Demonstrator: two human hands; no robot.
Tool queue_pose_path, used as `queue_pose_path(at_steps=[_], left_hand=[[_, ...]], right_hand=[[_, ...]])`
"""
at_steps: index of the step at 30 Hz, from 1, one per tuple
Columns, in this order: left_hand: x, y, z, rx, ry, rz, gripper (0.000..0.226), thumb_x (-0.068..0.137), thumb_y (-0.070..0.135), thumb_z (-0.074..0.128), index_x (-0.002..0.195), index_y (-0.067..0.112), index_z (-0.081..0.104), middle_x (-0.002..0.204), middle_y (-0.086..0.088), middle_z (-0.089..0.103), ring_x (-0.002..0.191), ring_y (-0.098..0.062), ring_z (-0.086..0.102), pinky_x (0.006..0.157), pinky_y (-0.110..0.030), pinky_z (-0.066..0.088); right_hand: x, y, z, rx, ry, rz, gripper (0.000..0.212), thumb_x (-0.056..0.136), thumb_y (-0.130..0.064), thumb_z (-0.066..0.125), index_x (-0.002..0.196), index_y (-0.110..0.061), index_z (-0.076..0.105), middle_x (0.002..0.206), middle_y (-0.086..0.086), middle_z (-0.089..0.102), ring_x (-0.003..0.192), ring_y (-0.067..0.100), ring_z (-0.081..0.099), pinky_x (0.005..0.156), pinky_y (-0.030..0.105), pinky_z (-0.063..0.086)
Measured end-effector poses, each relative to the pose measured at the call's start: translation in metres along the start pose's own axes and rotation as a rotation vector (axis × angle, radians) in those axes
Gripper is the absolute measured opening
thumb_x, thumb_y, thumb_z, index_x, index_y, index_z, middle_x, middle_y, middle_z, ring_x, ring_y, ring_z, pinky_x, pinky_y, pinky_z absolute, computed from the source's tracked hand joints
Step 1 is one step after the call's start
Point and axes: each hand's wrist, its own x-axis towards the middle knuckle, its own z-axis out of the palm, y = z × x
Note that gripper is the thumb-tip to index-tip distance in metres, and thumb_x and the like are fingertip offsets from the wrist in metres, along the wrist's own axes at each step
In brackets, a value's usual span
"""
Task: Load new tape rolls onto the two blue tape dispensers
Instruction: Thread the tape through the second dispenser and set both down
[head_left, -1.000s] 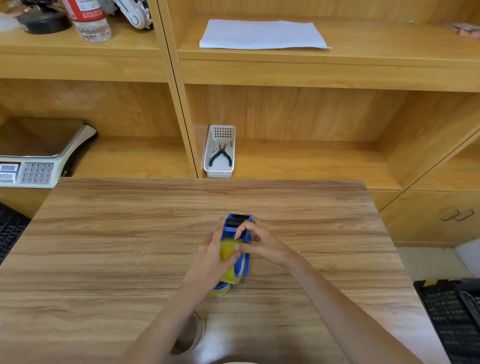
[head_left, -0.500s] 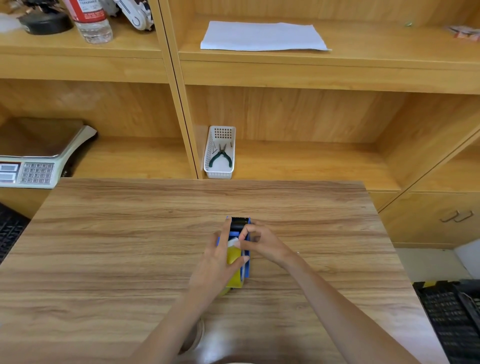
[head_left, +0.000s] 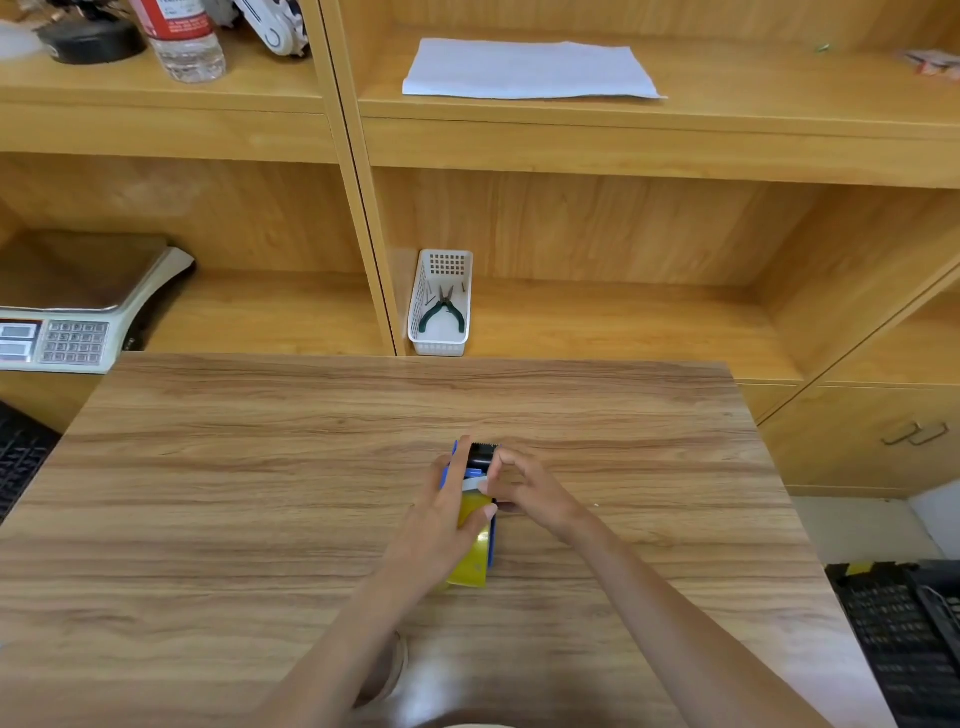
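Note:
A blue tape dispenser (head_left: 492, 535) lies on the wooden table (head_left: 260, 493), with its black toothed cutter end pointing away from me. A yellow tape roll (head_left: 475, 561) sits in it. My left hand (head_left: 441, 519) rests over the roll and the dispenser's left side, index finger stretched along the blue edge. My right hand (head_left: 524, 491) pinches the pale tape end near the cutter. A second tape roll (head_left: 397, 665) lies near the table's front edge, mostly hidden under my left forearm. I see only one dispenser.
Wooden shelves stand behind the table. A white basket (head_left: 441, 306) with pliers sits on the lower shelf, a scale (head_left: 72, 312) to the left, a sheet of paper (head_left: 524, 70) and a water bottle (head_left: 182, 36) higher up. Black crates (head_left: 904, 639) stand at the right.
The dispenser has gone from tilted up to lying flatter on the table. My left hand slid forward along it, and my right fingers moved the tape end toward the cutter.

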Motion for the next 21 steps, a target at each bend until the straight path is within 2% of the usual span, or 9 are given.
queue_pose_path(at_steps=[3, 6, 8, 11, 14, 18, 21], left_hand=[[0.002, 0.002, 0.000, 0.091, -0.004, -0.032, 0.078, 0.095, 0.049, 0.046, 0.148, 0.044, -0.010, 0.150, -0.003, 0.022, 0.089, -0.025, 0.060, 0.069, -0.032, 0.044], [0.002, 0.004, -0.002, 0.143, 0.000, -0.033, 0.074, 0.095, 0.052, 0.042, 0.149, 0.042, -0.007, 0.147, -0.003, 0.025, 0.085, -0.025, 0.060, 0.069, -0.033, 0.047], [0.003, 0.003, -0.001, 0.133, -0.005, -0.038, 0.072, 0.095, 0.053, 0.041, 0.149, 0.044, -0.005, 0.147, -0.004, 0.025, 0.082, -0.024, 0.058, 0.071, -0.033, 0.047], [0.003, 0.001, 0.001, 0.054, 0.007, -0.031, 0.072, 0.093, 0.054, 0.044, 0.147, 0.049, -0.002, 0.150, -0.001, 0.024, 0.098, -0.027, 0.059, 0.084, -0.039, 0.049], [0.002, -0.001, 0.003, 0.012, 0.011, -0.017, 0.075, 0.090, 0.057, 0.048, 0.146, 0.051, -0.002, 0.151, 0.003, 0.024, 0.114, -0.028, 0.054, 0.086, -0.038, 0.050], [0.002, 0.000, 0.002, 0.038, -0.012, -0.047, 0.077, 0.090, 0.058, 0.048, 0.145, 0.053, -0.006, 0.155, 0.001, 0.019, 0.112, -0.033, 0.056, 0.083, -0.042, 0.051], [0.003, 0.003, -0.001, 0.110, -0.053, -0.061, 0.077, 0.093, 0.054, 0.047, 0.145, 0.051, -0.009, 0.157, -0.001, 0.012, 0.108, -0.035, 0.059, 0.083, -0.044, 0.051]], right_hand=[[0.002, 0.003, 0.004, -0.079, 0.016, -0.052, 0.025, 0.091, -0.016, 0.066, 0.072, -0.025, 0.052, 0.086, -0.007, 0.055, 0.080, 0.008, 0.053, 0.073, 0.031, 0.047], [0.003, 0.004, 0.007, -0.177, 0.063, -0.112, 0.025, 0.090, -0.011, 0.065, 0.072, -0.022, 0.051, 0.081, -0.011, 0.054, 0.079, 0.000, 0.051, 0.074, 0.022, 0.044], [0.002, 0.006, 0.007, -0.199, 0.089, -0.138, 0.019, 0.089, -0.007, 0.064, 0.075, -0.014, 0.053, 0.083, -0.006, 0.055, 0.081, 0.003, 0.052, 0.077, 0.024, 0.047], [0.002, 0.009, 0.007, -0.187, 0.113, -0.152, 0.014, 0.089, -0.007, 0.063, 0.080, -0.005, 0.053, 0.083, -0.001, 0.056, 0.082, 0.009, 0.054, 0.078, 0.029, 0.048], [0.002, 0.008, 0.008, -0.241, 0.134, -0.181, 0.015, 0.091, -0.015, 0.063, 0.081, -0.010, 0.052, 0.082, -0.006, 0.056, 0.084, 0.016, 0.055, 0.079, 0.038, 0.049], [0.002, 0.008, 0.014, -0.314, 0.147, -0.214, 0.016, 0.093, -0.025, 0.056, 0.081, -0.019, 0.047, 0.084, -0.005, 0.054, 0.086, 0.021, 0.052, 0.077, 0.047, 0.047], [0.003, 0.009, 0.018, -0.361, 0.182, -0.210, 0.018, 0.095, -0.027, 0.052, 0.080, -0.027, 0.042, 0.085, -0.001, 0.050, 0.078, 0.018, 0.048, 0.070, 0.041, 0.044]])
